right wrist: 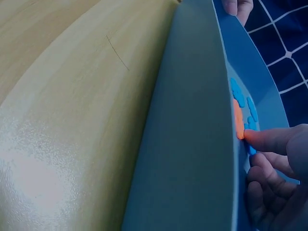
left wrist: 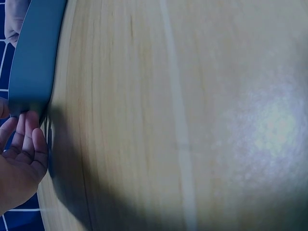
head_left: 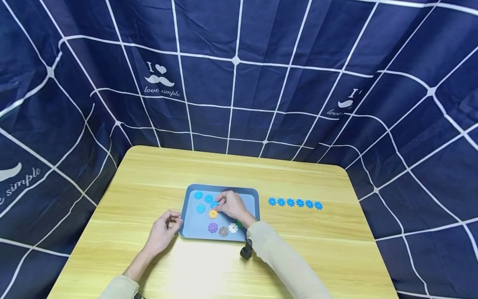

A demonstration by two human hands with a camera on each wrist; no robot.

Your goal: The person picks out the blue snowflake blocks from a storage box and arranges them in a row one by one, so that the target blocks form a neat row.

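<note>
- Between the right hand's (head_left: 232, 205) thumb and fingertips sits a blue disc (head_left: 214, 204) in the tray (head_left: 192, 228); whether that grip pinches it, I can't tell.
- An orange disc (head_left: 213, 214) lies just beside.
- Purple (head_left: 213, 227), brown (head_left: 223, 231), white (head_left: 233, 228), green (head_left: 239, 224) and further blue discs (head_left: 201, 209) share the tray.
- The left hand (head_left: 164, 230) grips its left edge.
- Rightward, a row of six blue discs (head_left: 291, 202) lies on the table (head_left: 298, 241).

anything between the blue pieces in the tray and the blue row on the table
The tray's raised right wall stands between the blue pieces and the row. The right hand is also over the tray, between them. Past the wall, nothing visible blocks the way.
</note>
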